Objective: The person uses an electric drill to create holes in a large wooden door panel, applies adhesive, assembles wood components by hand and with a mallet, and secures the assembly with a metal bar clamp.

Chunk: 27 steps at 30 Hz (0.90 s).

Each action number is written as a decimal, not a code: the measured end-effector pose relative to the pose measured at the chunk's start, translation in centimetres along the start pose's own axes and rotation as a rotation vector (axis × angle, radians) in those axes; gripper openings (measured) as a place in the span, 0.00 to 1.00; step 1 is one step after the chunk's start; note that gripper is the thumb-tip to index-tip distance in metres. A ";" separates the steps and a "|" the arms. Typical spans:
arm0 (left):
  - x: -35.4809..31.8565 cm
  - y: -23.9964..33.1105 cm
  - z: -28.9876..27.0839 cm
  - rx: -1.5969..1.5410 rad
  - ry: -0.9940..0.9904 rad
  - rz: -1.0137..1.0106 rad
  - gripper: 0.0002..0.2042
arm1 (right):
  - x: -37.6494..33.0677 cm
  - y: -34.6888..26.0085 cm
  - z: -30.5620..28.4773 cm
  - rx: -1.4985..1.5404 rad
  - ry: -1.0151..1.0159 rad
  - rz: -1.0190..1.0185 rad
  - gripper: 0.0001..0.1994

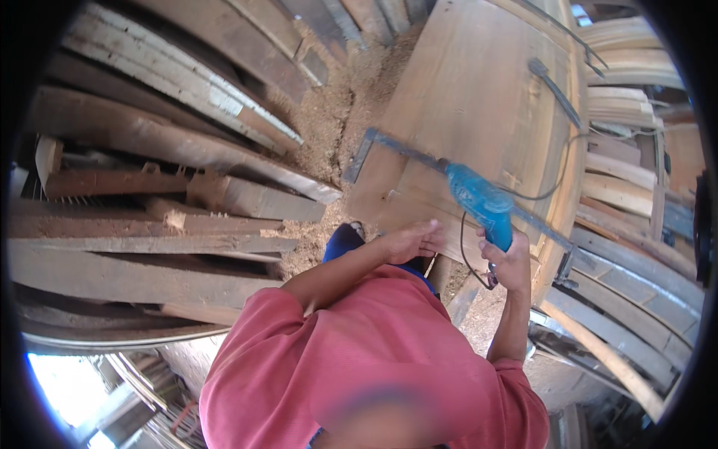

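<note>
My right hand (512, 263) grips a teal power drill (480, 200) by its handle, with its front end pointing up-left over a wooden panel (464, 82). A dark cord loops from the drill's handle. My left hand (416, 241) hangs over the panel's near edge with its fingers stretched out and nothing in it. Across the panel lies a long metal bar clamp (407, 152), which passes beneath the drill. Farther up the panel, near its right side, rests a dark long tool (556, 93) with a wider end; its kind is unclear.
Stacked boards and beams (142, 161) crowd the left side, their ends pointing toward me. Sawdust (321, 112) covers the floor between them and the panel. More stacked planks (621, 176) stand at the right. A cable (557, 176) runs over the panel's right side.
</note>
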State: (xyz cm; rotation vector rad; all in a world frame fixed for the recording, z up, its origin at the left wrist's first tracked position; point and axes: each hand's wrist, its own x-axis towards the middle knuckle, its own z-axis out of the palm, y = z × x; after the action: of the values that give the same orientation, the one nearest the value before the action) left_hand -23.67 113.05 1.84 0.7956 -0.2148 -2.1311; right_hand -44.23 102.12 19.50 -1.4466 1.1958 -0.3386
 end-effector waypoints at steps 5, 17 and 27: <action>-3.3 3.5 2.2 -0.531 -0.122 0.173 0.46 | 1.9 -2.3 3.3 -0.286 -0.195 -0.043 0.14; -2.5 4.0 -0.4 -0.996 0.054 0.270 0.15 | 4.7 -5.4 8.8 -0.551 -0.411 0.173 0.13; -3.2 5.9 -0.5 -1.130 0.165 0.233 0.14 | 7.3 -7.1 10.3 -0.809 -0.519 0.185 0.17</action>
State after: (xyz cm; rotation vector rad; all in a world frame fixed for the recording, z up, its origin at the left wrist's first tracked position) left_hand -18.05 111.76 5.33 0.2288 0.8719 -1.5746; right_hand -29.85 100.74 19.64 -1.9163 1.0533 0.6957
